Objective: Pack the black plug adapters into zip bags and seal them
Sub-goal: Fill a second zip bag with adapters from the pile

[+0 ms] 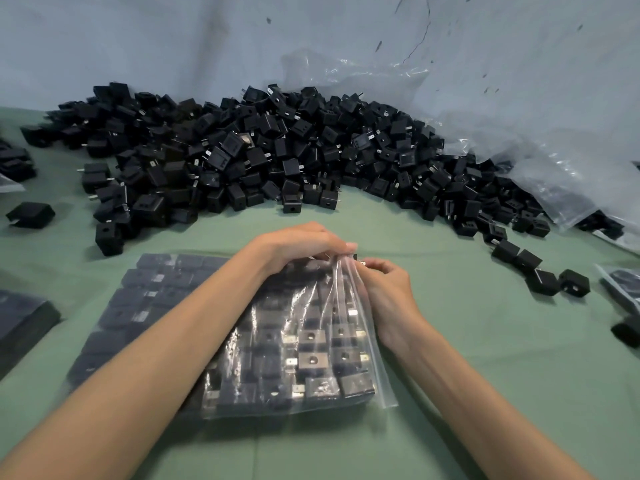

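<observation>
Pinching the far corner of a clear zip bag (263, 375), the L hand (304, 247) reached across from the left w/ fingers curled down over the plastic, fingertips bunched at the bag's open edge. The R hand (389, 292) met it from the other side, fingers & thumb curled in a narrow pinch on the same gathered film, so the plastic rose in creased folds betw. the two hands. A small dark bit w/ a metal glint showed right at the fingertips; couldn't tell if it was held or sat inside the bag. The bag lay flat on the green table cover (485, 375), centre & near, under both forearms. It was filled w/ black plug adapters (311, 360) set in tidy rows, metal prongs showing thru the film. Its zip strip ran along the right edge, the near part lying flat. Beyond the hands a big heap of loose adapters (263, 150) stretched across the far side of the table, curving toward the near right. A large crumpled clear plastic bag (519, 147) sat at the heap's right end, partly over it, against a blue-grey backdrop sheet (173, 39). A few stray adapters (540, 271) lay apart from the heap on the right, & a single adapter (31, 214) on the left. More filled bags showed at the edges, a near-left packed bag (24, 320) & a right-edge packed bag (623, 289), both cut off by the frame.
</observation>
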The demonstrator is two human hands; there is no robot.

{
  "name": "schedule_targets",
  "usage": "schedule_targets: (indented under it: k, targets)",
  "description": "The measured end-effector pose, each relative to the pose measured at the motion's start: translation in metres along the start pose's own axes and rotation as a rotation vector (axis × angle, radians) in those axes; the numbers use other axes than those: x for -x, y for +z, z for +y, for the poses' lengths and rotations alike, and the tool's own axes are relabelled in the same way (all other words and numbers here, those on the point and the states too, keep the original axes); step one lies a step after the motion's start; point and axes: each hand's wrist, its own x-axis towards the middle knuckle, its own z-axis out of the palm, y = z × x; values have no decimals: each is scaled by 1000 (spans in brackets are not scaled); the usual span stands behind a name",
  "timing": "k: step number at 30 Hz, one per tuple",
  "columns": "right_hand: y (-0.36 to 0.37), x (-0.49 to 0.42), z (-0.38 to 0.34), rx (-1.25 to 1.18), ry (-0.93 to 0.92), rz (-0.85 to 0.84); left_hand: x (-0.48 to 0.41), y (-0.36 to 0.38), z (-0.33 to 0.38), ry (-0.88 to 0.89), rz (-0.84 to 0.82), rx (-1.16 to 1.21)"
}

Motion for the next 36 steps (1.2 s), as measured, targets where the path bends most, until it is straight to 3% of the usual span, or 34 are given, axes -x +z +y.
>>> schedule_targets:
  k: [4, 10, 16, 21, 26, 29, 36]
  targets:
    - [-2, -3, -4, 98, -2, 4, 0, 0, -1, 21, -6, -19]
    - [-3, -11, 4, 469, -255, 82, -5, -1, -8, 0, 90, -22]
    - [-5, -15, -1, 388, -230, 63, -9, -1, -4, 14, 47, 3]
    - [-16, -13, 7, 586, -469, 36, -11, -5, 3, 24, -90, -46]
    - [-31, -17, 3, 631, -508, -183, -8, -14, 5, -2, -219, -130]
    - [-42, -22, 0, 558, -473, -303, -10, -14, 5, -36, -197, -151]
    - [-31, -29, 6, 560, -597, -192, -17, 4, 6, 56, -36, -87]
